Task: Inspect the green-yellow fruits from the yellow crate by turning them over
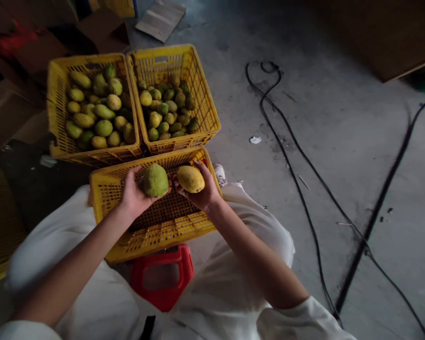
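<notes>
Cupped in my left hand (135,192) is a roundish green fruit (156,181) with a bumpy skin. My right hand (204,190) holds a smoother, oval yellow fruit (191,179), its fingers curled under and around it. I cannot tell the exact kind of either fruit. Both hands are above a yellow plastic crate (127,248) between my knees, a short gap between the two fruits. The crate's slatted floor shows below them, partly hidden by my hands.
Two yellow crates stand side by side beyond: the left crate (92,59) and right crate (207,104) hold many green and yellow fruits. Below the near crate is a red plastic stool (186,264). A black cable (302,208) loops over the concrete floor. Cardboard (161,20) lies behind.
</notes>
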A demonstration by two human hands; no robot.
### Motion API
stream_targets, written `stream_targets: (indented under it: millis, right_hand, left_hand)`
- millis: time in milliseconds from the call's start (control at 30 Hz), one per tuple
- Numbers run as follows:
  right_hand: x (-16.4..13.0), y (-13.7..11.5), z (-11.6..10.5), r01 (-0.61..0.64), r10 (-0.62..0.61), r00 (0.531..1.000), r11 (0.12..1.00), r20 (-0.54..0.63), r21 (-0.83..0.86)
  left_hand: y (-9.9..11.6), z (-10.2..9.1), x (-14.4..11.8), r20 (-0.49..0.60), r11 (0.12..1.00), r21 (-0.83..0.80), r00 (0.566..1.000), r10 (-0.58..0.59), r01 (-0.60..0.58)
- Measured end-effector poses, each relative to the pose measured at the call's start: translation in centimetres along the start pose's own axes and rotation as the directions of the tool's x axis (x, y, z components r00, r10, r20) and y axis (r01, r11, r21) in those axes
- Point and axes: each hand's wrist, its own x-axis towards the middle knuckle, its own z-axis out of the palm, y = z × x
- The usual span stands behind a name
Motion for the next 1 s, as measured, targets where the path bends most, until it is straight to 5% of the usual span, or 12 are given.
stream_targets:
  millis: [233,733,1000]
  right_hand:
    - [-0.3,-0.2,0.7,0.175,-0.170,0.981,0.984,-0.094,0.044]
    - [0.3,0.8,0.3,0.052,-0.053,0.995,0.998,0.082,0.024]
    - [0.3,0.4,0.5,0.085,-0.082,0.996,0.993,-0.044,0.078]
  left_hand:
    - [-0.4,0.0,0.2,0.051,0.990,0.067,0.991,0.125,-0.128]
    - [-1.2,-0.5,0.8,0.175,0.990,0.097,0.981,0.087,-0.105]
    - [-0.9,-0.2,0.4,0.130,0.991,0.077,0.987,0.099,-0.110]
